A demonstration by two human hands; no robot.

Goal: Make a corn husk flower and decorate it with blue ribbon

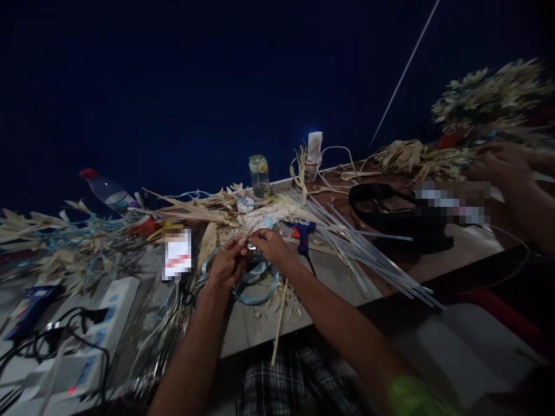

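My left hand [229, 261] and my right hand [272, 247] meet above the near middle of the table. The fingertips of both pinch a small pale strip of dried husk [246, 233], partly hidden by the fingers. Below them lies a loosely coiled light-blue ribbon [256, 299]. Just right of my right hand is a blue glue gun [306, 232] with an orange trigger. Dried husks [212, 211] are heaped behind my hands. A thin pale stalk [280, 323] juts over the table edge.
Clear glue sticks [368, 254] fan out on the right, beside a black strap [390, 202]. A glass jar [259, 176] stands at the back. On the left are a power strip [106, 329] with cables and a tilted bottle [108, 192]. Another person's hand [498, 167] is far right.
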